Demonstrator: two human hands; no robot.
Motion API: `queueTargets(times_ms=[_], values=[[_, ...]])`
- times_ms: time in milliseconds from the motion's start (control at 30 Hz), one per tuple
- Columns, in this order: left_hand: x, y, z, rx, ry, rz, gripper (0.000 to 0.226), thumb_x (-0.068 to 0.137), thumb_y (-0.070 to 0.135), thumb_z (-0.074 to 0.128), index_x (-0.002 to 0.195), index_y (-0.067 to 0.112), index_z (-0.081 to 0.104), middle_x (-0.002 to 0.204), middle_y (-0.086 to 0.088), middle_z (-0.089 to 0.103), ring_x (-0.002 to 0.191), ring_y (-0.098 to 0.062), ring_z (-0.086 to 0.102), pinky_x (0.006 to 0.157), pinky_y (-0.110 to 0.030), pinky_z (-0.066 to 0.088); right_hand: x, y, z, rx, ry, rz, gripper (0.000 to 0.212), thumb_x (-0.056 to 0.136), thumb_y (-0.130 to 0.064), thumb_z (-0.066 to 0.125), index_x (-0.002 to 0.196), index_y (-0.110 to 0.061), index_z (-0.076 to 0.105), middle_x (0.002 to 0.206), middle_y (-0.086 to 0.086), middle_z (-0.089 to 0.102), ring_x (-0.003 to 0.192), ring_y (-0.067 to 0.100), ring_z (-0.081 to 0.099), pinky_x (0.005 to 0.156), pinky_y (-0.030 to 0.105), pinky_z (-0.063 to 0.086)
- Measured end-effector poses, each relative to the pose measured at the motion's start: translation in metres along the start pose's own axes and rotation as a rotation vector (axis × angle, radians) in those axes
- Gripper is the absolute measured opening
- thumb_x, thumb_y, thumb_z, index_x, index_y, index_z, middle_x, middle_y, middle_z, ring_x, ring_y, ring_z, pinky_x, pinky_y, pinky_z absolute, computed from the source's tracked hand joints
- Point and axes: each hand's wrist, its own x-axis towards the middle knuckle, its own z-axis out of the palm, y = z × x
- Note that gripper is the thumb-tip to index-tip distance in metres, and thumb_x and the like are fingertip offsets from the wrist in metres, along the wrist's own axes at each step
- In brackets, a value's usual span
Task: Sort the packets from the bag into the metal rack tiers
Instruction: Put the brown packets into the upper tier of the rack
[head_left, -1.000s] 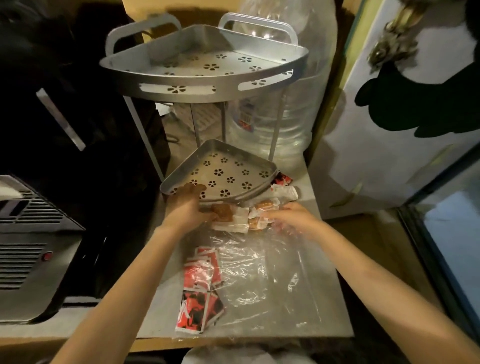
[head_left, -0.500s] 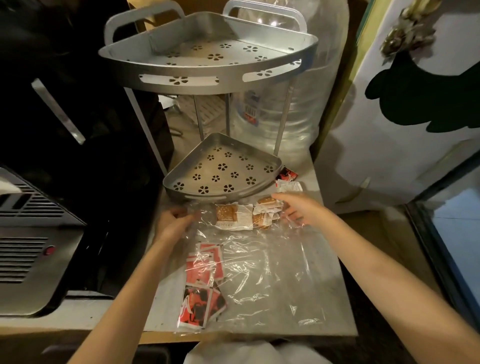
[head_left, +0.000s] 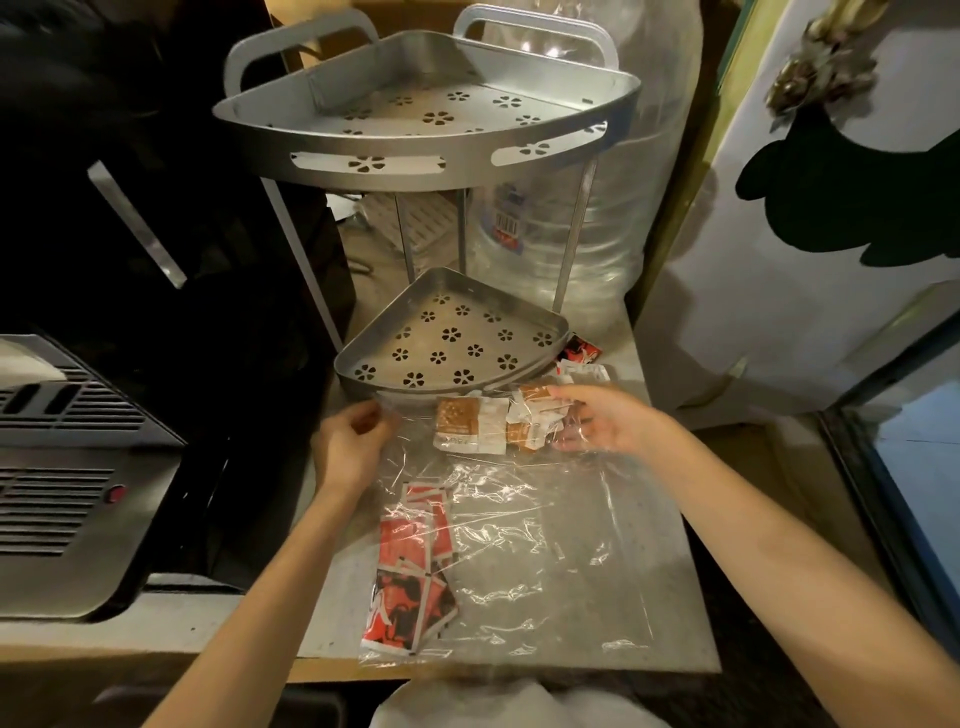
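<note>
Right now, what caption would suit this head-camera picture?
Both hands open a clear plastic bag of packets before an empty two-tier metal rack.

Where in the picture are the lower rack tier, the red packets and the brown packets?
lower rack tier (head_left: 519, 375): head view, on its curved front rim.
red packets (head_left: 408, 597): head view, on the nearest packet, inside the bag.
brown packets (head_left: 457, 418): head view, on the left packet's brown face.

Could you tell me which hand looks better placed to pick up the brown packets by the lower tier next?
Probably the right. The right hand lies open right beside the brown packets, fingers nearly on them, just below the lower tier. The left hand is pinching the clear plastic bag edge, so it's busy.
</note>
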Motion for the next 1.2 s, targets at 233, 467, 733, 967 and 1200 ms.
queueTargets(times_ms=[233, 467, 733, 967, 1200], values=[[-0.008, -0.002, 0.001, -0.021, 0.036, 0.046, 0.027, 0.086, 0.023, 0.061, 0.111, 0.016, 0.065, 0.104, -0.002, 0.068, 0.09, -0.021, 0.066, 0.081, -0.041, 0.056, -0.003, 0.005, -0.003, 0.073, -0.141, 0.026, 0.024, 0.09, -0.024, 0.053, 0.11, -0.011, 0.054, 0.111, 0.013, 0.059, 0.106, 0.032, 0.056, 0.076, 0.044, 0.052], [-0.012, 0.01, -0.006, -0.055, -0.025, 0.097, 0.052, 0.082, 0.042, 0.062, 0.125, 0.015, 0.054, 0.121, 0.0, 0.06, 0.099, -0.025, 0.063, 0.086, -0.047, 0.053, -0.012, 0.005, -0.011, 0.182, -0.196, -0.068, 0.016, 0.091, -0.021, 0.051, 0.104, -0.014, 0.058, 0.094, 0.007, 0.069, 0.089, 0.026, 0.066, 0.071, 0.043, 0.059], [-0.004, 0.019, -0.015, -0.438, -0.728, -0.219, 0.037, 0.076, 0.031, 0.062, 0.111, 0.017, 0.062, 0.114, -0.009, 0.067, 0.09, -0.021, 0.069, 0.079, -0.031, 0.055, -0.026, 0.001, -0.021, 0.211, -0.218, -0.135, 0.018, 0.091, -0.022, 0.049, 0.106, -0.015, 0.058, 0.079, 0.003, 0.074, 0.07, 0.02, 0.072, 0.057, 0.034, 0.059], [-0.003, 0.04, -0.013, -0.603, -0.776, -0.239, 0.025, 0.088, 0.003, 0.049, 0.11, 0.01, 0.059, 0.09, -0.006, 0.074, 0.072, -0.019, 0.071, 0.051, -0.024, 0.058, -0.042, -0.005, -0.031, 0.215, -0.214, -0.202, 0.017, 0.089, -0.024, 0.051, 0.099, -0.016, 0.062, 0.083, 0.003, 0.072, 0.073, 0.02, 0.071, 0.062, 0.035, 0.06], [0.001, 0.075, -0.011, -0.57, -0.67, -0.181, 0.034, 0.085, 0.002, 0.058, 0.119, 0.005, 0.054, 0.095, -0.014, 0.071, 0.056, -0.017, 0.069, 0.045, -0.023, 0.056, -0.064, -0.033, -0.039, 0.238, -0.194, -0.305, 0.02, 0.088, -0.018, 0.052, 0.103, -0.01, 0.061, 0.084, 0.008, 0.074, 0.074, 0.021, 0.071, 0.065, 0.034, 0.06]])
